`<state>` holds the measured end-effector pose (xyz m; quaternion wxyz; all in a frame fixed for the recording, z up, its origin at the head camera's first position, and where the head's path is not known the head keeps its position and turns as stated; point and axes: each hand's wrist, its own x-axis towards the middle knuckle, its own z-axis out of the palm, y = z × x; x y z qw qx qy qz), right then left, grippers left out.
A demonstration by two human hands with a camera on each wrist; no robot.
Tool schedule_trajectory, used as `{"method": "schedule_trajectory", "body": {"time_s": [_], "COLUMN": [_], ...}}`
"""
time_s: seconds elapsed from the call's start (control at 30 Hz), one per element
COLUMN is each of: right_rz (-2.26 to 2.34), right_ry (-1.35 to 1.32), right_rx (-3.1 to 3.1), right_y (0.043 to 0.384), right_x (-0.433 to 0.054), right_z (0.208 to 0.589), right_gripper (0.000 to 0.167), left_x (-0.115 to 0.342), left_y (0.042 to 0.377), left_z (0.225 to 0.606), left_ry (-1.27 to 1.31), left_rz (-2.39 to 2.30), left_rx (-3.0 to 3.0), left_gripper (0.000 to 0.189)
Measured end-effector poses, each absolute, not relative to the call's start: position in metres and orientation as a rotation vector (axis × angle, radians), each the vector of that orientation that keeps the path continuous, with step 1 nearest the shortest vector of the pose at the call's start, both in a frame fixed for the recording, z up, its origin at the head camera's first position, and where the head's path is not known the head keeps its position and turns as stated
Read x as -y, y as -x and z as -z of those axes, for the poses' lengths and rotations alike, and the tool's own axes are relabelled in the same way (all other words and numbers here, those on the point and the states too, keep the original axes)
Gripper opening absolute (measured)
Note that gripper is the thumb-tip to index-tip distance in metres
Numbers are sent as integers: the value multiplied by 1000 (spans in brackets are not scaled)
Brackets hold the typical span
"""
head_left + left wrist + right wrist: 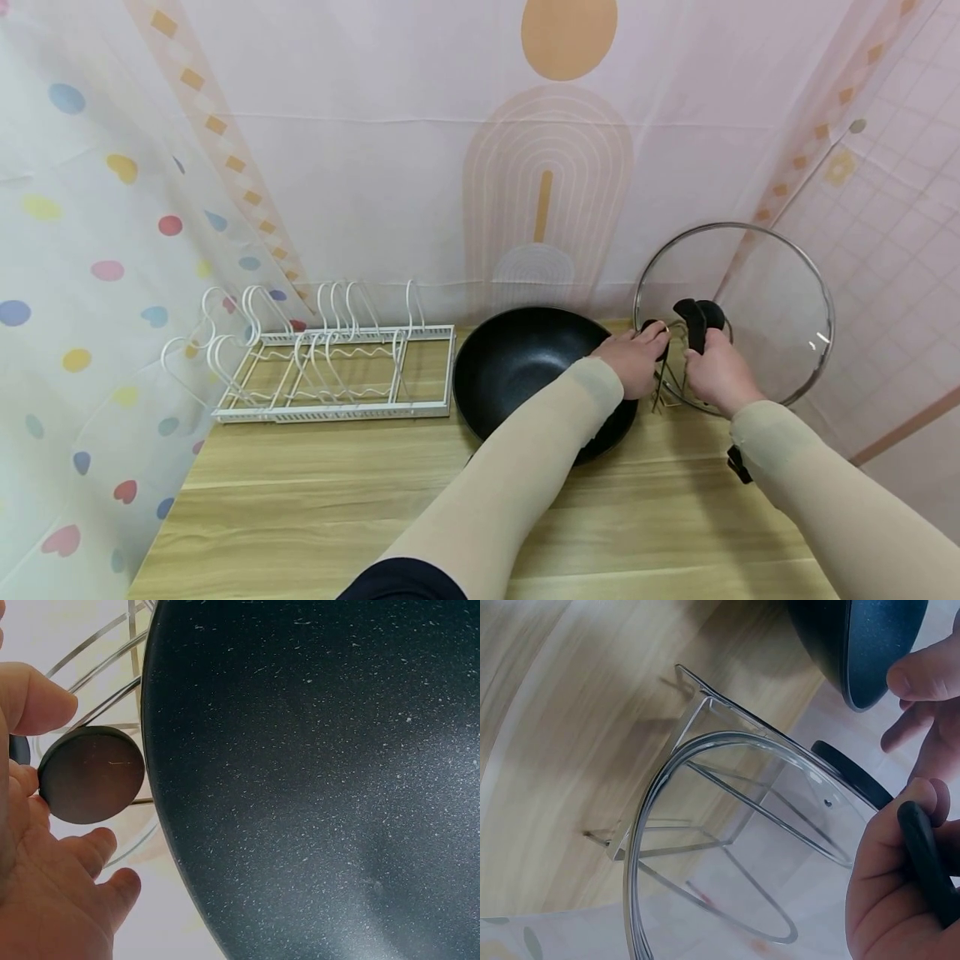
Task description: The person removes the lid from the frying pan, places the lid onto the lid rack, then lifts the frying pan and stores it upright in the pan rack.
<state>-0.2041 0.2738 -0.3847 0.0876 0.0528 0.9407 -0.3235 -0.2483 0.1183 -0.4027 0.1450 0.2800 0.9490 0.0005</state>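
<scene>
A glass lid point(780, 300) with a steel rim stands nearly upright at the right of the table. My right hand point(720, 371) grips its black handle point(694, 327). Beside the lid is a small wire stand point(727, 847) with a round black disc point(91, 774). At that disc is my left hand point(633, 358); its thumb and fingertips lie round the disc's edge, while the other fingers hang loose. A black wok point(517, 358) sits directly under the left forearm, which hides part of its rim. Whether the lid's rim rests in the stand I cannot tell.
On the left, a white wire rack point(408, 410) with several upright loops stands next to the wok. The wooden table point(300, 500) runs up to a patterned curtain point(375, 167) behind and at both sides.
</scene>
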Motion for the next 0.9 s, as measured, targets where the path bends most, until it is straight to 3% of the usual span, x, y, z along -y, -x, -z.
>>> {"method": "schedule_trajectory", "body": {"time_s": [0.57,0.9], "right_rz": [1008,916], "right_ry": [-141,-152], "right_rx": [-2793,-2838], "right_y": [204,203], "right_x": [-276,-276], "right_z": [390,392], "right_gripper": [45,62], "left_x": [-117,-119], "left_y": [247,248], "left_z": [401,403], "left_ry": [-807,-797], "left_rz": [-14,-19], "left_rx": [-2732,-2716], "left_gripper": [80,82]}}
